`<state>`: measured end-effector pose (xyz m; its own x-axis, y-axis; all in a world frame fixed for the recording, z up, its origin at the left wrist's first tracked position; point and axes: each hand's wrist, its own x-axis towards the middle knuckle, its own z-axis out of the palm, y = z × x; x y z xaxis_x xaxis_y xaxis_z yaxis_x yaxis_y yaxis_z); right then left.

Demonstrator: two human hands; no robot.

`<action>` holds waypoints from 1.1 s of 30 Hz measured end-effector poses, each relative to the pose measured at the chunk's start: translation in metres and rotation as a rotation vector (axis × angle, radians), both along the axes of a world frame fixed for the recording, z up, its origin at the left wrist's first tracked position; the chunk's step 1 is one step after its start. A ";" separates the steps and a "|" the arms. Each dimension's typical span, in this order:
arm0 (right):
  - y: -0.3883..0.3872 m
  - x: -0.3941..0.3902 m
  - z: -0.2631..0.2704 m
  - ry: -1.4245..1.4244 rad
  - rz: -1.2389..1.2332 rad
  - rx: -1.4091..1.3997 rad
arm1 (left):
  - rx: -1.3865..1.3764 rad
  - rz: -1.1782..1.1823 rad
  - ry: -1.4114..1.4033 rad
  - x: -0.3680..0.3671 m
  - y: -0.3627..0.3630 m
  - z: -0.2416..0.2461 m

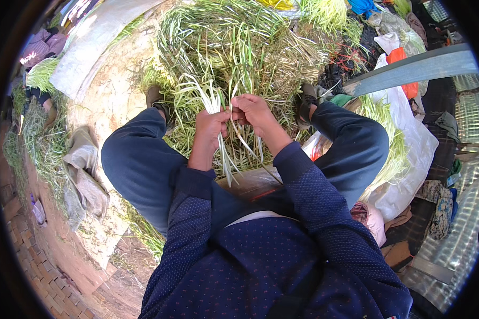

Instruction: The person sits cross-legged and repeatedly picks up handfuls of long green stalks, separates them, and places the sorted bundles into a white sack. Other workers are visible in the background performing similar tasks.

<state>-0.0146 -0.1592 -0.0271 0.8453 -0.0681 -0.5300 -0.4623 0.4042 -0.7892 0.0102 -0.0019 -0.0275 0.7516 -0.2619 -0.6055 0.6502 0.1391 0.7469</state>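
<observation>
My left hand [210, 131] grips a small bunch of pale leafy stalks [213, 99], whose white ends hang below the fist. Close beside it, my right hand [253, 113] pinches a few thin stalks [244, 141] between thumb and fingers; their lower parts trail down towards my lap. Both hands are raised between my bent knees, fingertips almost touching. Under and beyond them spreads a large heap of green and straw-coloured leaves [223, 44]. The exact kind of plant cannot be told.
My shoes stand at the heap's near sides. Pale stalks [387, 139] lie on white plastic sheeting [415, 159] at right, below a metal bar [419, 67]. At left are a crumpled grey-brown sack [84, 171], another leaf pile [44, 139] and a person [44, 48] at the upper edge.
</observation>
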 end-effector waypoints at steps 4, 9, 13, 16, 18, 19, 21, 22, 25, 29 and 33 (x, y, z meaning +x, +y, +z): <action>0.009 0.001 -0.003 -0.009 -0.115 -0.012 | 0.041 0.028 -0.028 -0.001 -0.003 -0.003; 0.013 -0.010 -0.001 -0.088 -0.272 0.062 | 0.071 0.044 -0.072 -0.002 -0.005 -0.016; 0.001 -0.012 0.009 -0.161 -0.363 0.065 | 0.457 -0.092 -0.437 0.001 -0.007 -0.033; -0.024 -0.006 0.025 -0.259 -0.407 0.093 | 0.688 -0.199 -0.437 -0.003 -0.008 -0.038; -0.045 -0.001 0.039 -0.270 -0.429 0.081 | 0.910 -0.281 -0.485 -0.005 -0.008 -0.036; -0.056 0.000 0.046 -0.287 -0.431 0.075 | 0.942 -0.314 -0.457 -0.005 -0.009 -0.034; -0.073 -0.001 0.058 -0.383 -0.443 0.078 | 1.003 -0.360 -0.422 -0.010 -0.007 -0.031; -0.080 -0.001 0.062 -0.347 -0.493 0.054 | 1.009 -0.389 -0.474 -0.011 -0.004 -0.029; -0.096 -0.005 0.071 -0.297 -0.533 0.016 | 1.061 -0.370 -0.452 -0.014 0.000 -0.030; -0.100 -0.012 0.071 -0.278 -0.550 0.051 | 0.992 -0.295 -0.432 -0.010 0.009 -0.031; -0.091 -0.017 0.066 -0.229 -0.472 0.054 | 0.916 -0.180 -0.311 -0.003 0.012 -0.020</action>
<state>-0.0316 -0.2498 0.0389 0.8238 -0.4469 -0.3488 -0.0387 0.5694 -0.8211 0.0069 0.0096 -0.0479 0.9068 0.0835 -0.4132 0.3607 -0.6610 0.6580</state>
